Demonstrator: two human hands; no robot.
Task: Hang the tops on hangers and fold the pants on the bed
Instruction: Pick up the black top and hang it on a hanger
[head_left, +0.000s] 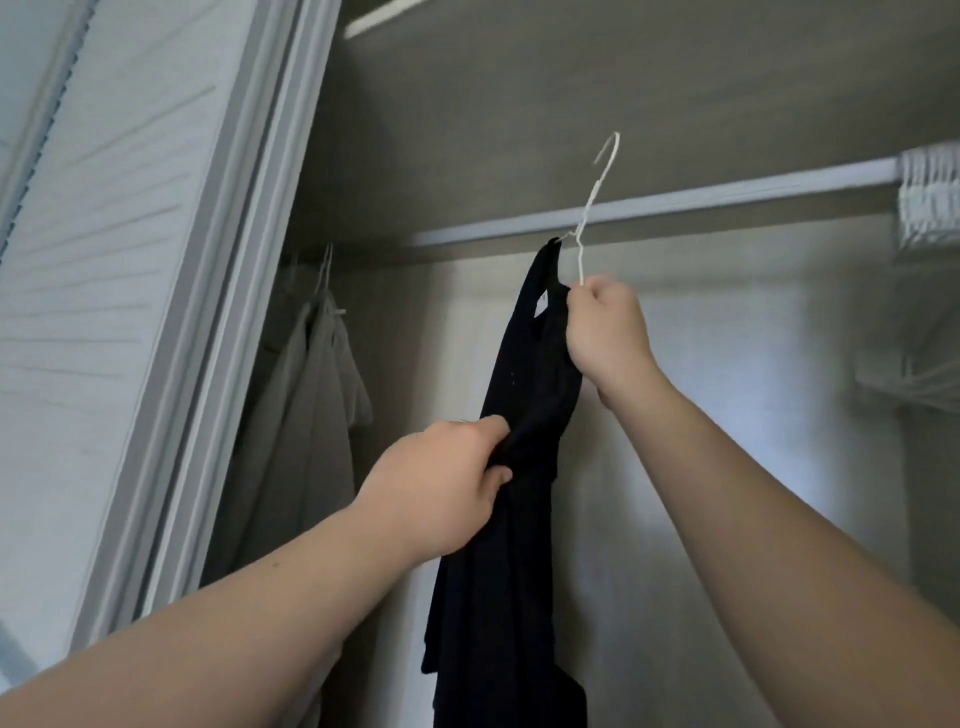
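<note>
Lifting hanger (587, 208) with black top (519, 415), hook above rod (727, 197)

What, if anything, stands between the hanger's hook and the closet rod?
Nothing visible. The wire hanger's hook shows above a bare stretch of closet rod; a grey garment hangs far left, white hangers bunch far right.

Your right grip (605, 327), centre-right of the frame, closes round one arm of the white wire hanger (587, 208), just under its neck. The black top (524, 364) drapes from the hanger and falls to the bottom edge. Your left grip (441, 483), lower centre, bunches the top's fabric between thumb and fingers. The hanger's hook stands tilted, its tip above the closet rod (727, 196). At left, a grey garment (311, 395) hangs beside the louvred door (104, 260).
</note>
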